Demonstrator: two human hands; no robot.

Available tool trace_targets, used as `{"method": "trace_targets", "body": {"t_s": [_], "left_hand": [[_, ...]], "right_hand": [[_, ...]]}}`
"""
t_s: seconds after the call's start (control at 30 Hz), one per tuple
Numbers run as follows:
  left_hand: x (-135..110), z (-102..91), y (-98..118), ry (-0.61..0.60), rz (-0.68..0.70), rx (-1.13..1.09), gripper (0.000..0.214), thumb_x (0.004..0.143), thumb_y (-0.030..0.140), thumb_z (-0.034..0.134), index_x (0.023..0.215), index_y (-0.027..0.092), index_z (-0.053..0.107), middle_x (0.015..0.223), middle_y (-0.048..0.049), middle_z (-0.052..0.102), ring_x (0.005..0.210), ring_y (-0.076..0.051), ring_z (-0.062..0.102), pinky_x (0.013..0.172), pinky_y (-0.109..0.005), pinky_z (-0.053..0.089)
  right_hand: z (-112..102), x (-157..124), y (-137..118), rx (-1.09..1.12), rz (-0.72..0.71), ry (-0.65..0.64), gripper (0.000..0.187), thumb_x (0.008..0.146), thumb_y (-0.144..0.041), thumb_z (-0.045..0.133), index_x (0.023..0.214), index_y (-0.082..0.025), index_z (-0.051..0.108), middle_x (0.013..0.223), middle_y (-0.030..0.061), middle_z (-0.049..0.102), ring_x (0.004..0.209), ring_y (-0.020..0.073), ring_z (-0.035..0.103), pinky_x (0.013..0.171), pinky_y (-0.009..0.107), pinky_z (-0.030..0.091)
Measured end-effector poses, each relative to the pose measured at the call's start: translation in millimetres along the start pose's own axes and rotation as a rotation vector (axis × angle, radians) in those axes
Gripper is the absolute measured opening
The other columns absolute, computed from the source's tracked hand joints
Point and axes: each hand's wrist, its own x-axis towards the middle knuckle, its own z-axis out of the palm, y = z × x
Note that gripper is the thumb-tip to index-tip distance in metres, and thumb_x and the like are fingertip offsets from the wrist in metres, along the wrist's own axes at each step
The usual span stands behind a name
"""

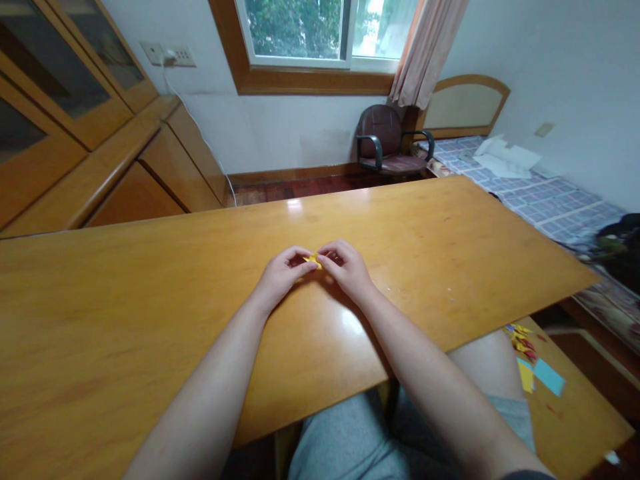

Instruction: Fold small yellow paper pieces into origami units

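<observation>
A small piece of folded yellow paper point(315, 261) is pinched between my two hands, just above the wooden table point(165, 293). My left hand point(284, 272) grips its left side, thumb and fingers pressed together. From the other side my right hand point(346, 267) holds it, with the thumb near the paper's middle. Fingers cover much of the paper, so its exact folded shape cannot be made out.
On a lower wooden surface to the right lie a pile of small folded papers point(523, 343), yellow sheets point(525, 377) and a blue sheet point(549, 377). Beyond the table stand an armchair point(381, 137) and a bed point(540, 187). Cabinets point(115, 167) line the left wall.
</observation>
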Motion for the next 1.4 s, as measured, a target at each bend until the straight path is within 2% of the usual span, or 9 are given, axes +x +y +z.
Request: {"method": "trace_targets", "body": {"t_s": [0.1,0.23,0.37,0.5,0.7,0.87,1.1,1.3,1.4], "left_hand": [[1.1,-0.1,0.2,0.03,-0.02,-0.043,0.036,0.065,0.043,0.084,0.086,0.019,0.067,0.076,0.001,0.066,0.07,-0.014,0.06,0.069,-0.026,0.048],[2.5,0.1,-0.3,0.038,-0.039,-0.134,0.039,0.065,0.042,0.084,0.09,0.019,0.066,0.079,0.0007,0.068,0.074,-0.015,0.064,0.076,-0.028,0.051],[3.1,-0.2,-0.4,0.06,-0.03,-0.128,0.037,0.067,0.043,0.082,0.09,0.018,0.066,0.083,-0.0008,0.07,0.076,-0.016,0.065,0.079,-0.029,0.052],[2.9,-0.1,0.6,0.078,-0.001,-0.042,0.033,0.071,0.045,0.078,0.087,0.018,0.067,0.083,-0.0016,0.069,0.077,-0.016,0.064,0.076,-0.029,0.052],[2.5,0.6,-3.4,0.096,-0.034,-0.059,0.026,0.074,0.038,0.074,0.082,0.018,0.06,0.075,0.0031,0.063,0.067,-0.013,0.064,0.067,-0.025,0.052],[3.2,0.0,-8.4,0.111,-0.058,-0.058,0.023,0.073,0.034,0.072,0.081,0.019,0.056,0.075,0.0044,0.061,0.068,-0.014,0.066,0.069,-0.028,0.054],[1.9,-1.6,-4.6,0.109,-0.047,-0.034,0.019,0.07,0.029,0.072,0.077,0.017,0.058,0.079,0.0018,0.066,0.072,-0.013,0.063,0.068,-0.025,0.052],[1.0,-2.0,-2.0,0.063,-0.07,-0.193,0.022,0.068,0.03,0.075,0.075,0.016,0.059,0.085,0.0008,0.066,0.076,-0.014,0.064,0.071,-0.026,0.054],[1.3,-1.8,-2.0,0.047,-0.09,-0.257,0.023,0.068,0.031,0.076,0.075,0.016,0.059,0.086,0.0007,0.066,0.076,-0.013,0.064,0.07,-0.027,0.055]], "right_hand": [[0.8,-0.6,1.3,0.028,0.012,-0.001,0.01,0.09,-0.029,0.061,0.09,-0.021,0.066,0.09,0.0027,0.065,0.082,0.0155,0.062,0.076,0.03,0.05],[1.2,-1.7,1.4,0.07,-0.002,-0.023,0.012,0.093,-0.03,0.058,0.096,-0.022,0.066,0.098,0.0043,0.065,0.09,0.0163,0.063,0.077,0.03,0.052],[2.5,-1.4,0.6,0.06,-0.041,-0.07,0.012,0.089,-0.034,0.065,0.093,-0.023,0.067,0.106,0.0068,0.064,0.102,0.0186,0.062,0.078,0.03,0.053],[4.5,-1.1,1.1,0.007,-0.051,-0.095,0.01,0.088,-0.032,0.067,0.091,-0.023,0.069,0.105,0.0069,0.062,0.099,0.0178,0.062,0.077,0.029,0.053],[5.3,-3.1,2.7,-0.073,-0.111,-0.106,0.004,0.088,-0.022,0.063,0.087,-0.02,0.066,0.106,0.0081,0.06,0.098,0.0171,0.061,0.076,0.028,0.054],[5.4,-4.8,3.7,-0.114,-0.131,-0.093,0.003,0.086,-0.018,0.063,0.087,-0.019,0.064,0.109,0.0084,0.059,0.097,0.0171,0.06,0.076,0.03,0.056],[5.8,-5.0,5.1,-0.162,-0.139,-0.108,0.007,0.089,-0.028,0.065,0.088,-0.021,0.066,0.113,0.0089,0.057,0.099,0.0182,0.06,0.08,0.032,0.056],[4.9,-4.4,2.1,-0.145,-0.159,-0.1,0.005,0.092,-0.024,0.06,0.089,-0.02,0.063,0.109,0.0085,0.059,0.093,0.0168,0.06,0.081,0.033,0.055],[4.2,-4.0,0.8,-0.131,-0.179,-0.088,0.006,0.092,-0.022,0.059,0.087,-0.02,0.062,0.107,0.0085,0.06,0.097,0.0175,0.061,0.083,0.032,0.054]]}}
